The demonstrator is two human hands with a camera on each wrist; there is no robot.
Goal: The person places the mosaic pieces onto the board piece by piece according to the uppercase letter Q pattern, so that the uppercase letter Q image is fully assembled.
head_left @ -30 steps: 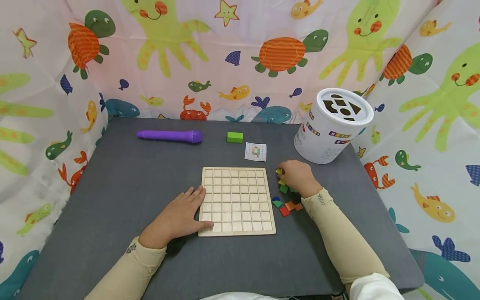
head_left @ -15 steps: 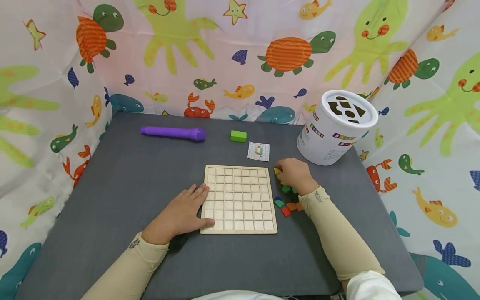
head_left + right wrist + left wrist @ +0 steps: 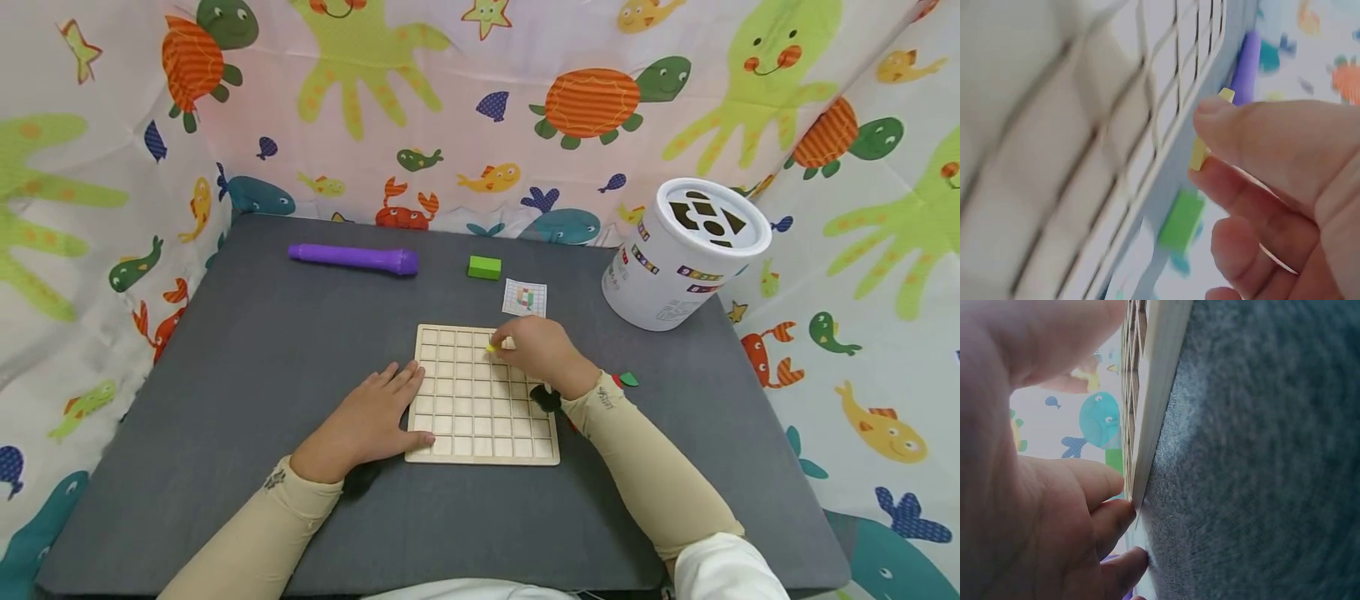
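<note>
A wooden grid board (image 3: 465, 408) lies flat on the table. My left hand (image 3: 367, 425) rests on its left edge with fingers extended, the thumb over the lower left corner. Above the board's upper right part, my right hand (image 3: 542, 354) pinches a small yellow tile (image 3: 1198, 155) between thumb and index finger. In the right wrist view the tile is apart from the grid. Right of the board a green piece (image 3: 629, 379) and a bit of a red piece (image 3: 617, 381) show; my right forearm hides the other loose pieces.
Behind the board lie a small printed pattern card (image 3: 524, 297), a green block (image 3: 484, 267) and a purple microphone-shaped stick (image 3: 352, 258). A white bucket (image 3: 667, 275) with shaped holes in its lid stands at the back right. A printed cloth surrounds the table's back and sides.
My right hand has moved left from the loose pieces to over the board, with a yellow tile in its fingers. The left hand stays on the board's edge. The head view has shifted slightly.
</note>
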